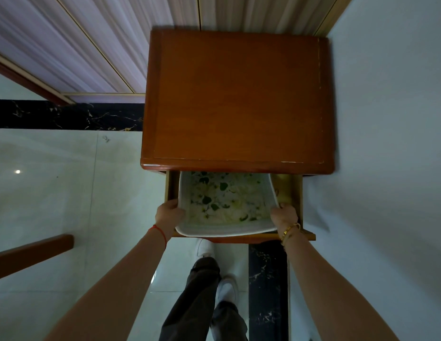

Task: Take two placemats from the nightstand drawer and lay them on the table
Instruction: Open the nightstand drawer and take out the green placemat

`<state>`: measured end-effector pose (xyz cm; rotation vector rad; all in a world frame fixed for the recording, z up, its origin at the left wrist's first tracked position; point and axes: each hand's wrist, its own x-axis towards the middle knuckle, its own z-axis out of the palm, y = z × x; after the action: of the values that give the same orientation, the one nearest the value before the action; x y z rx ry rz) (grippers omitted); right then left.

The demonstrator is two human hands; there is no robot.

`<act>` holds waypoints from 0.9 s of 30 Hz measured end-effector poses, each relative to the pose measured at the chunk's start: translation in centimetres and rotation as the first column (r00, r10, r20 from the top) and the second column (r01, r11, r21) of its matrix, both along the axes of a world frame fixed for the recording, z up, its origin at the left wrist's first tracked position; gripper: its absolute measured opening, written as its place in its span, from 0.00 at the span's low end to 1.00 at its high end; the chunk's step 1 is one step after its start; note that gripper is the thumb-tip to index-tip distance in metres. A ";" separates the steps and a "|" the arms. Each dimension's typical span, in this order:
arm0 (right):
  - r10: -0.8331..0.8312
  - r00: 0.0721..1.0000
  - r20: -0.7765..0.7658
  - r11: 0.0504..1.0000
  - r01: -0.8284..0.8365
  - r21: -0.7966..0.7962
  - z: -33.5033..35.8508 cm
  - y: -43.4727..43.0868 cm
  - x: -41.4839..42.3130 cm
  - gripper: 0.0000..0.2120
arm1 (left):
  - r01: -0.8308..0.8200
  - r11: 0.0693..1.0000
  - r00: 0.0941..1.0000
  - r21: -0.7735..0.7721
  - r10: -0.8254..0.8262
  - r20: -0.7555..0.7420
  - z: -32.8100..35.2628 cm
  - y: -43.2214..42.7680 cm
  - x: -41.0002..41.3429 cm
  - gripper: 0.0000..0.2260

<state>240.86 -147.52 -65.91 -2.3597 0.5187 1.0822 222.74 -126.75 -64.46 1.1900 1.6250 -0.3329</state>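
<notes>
A brown wooden nightstand (236, 99) fills the middle of the view, and its top drawer (292, 190) is pulled out toward me. A placemat (224, 200) with a white border and a green leaf print is in the drawer, its two side edges bent upward. My left hand (169, 212) grips the mat's left edge and my right hand (284, 215) grips its right edge. The mat's near edge overhangs the drawer front. The nightstand top hides the mat's far part. Whether a second mat lies under it cannot be seen.
A pale wall (391, 143) runs along the right of the nightstand. Glossy white floor tiles (54, 193) with a black marble strip lie to the left. A brown wooden edge (29, 254) juts in at lower left. My legs and white shoes (226, 289) are below the drawer.
</notes>
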 end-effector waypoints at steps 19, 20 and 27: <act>-0.094 0.991 0.092 0.970 0.071 0.233 11.0 -9.2 -9.8 0.14 | -0.254 0.966 0.942 0.044 0.238 0.235 10.6 -9.3 -10.7 0.21; -0.099 0.989 0.105 0.967 0.071 0.246 12.1 -9.6 -10.3 0.14 | -0.277 0.960 0.933 0.044 0.257 0.253 11.7 -9.8 -11.4 0.21; -0.024 0.971 0.237 0.944 -0.056 0.325 21.0 -11.3 -14.3 0.15 | -0.371 0.921 0.862 0.119 0.293 0.414 20.7 -12.6 -17.0 0.19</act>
<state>226.56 -158.83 -44.89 -2.1567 0.2104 0.8040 205.75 -139.37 -43.74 1.0109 1.4929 0.2807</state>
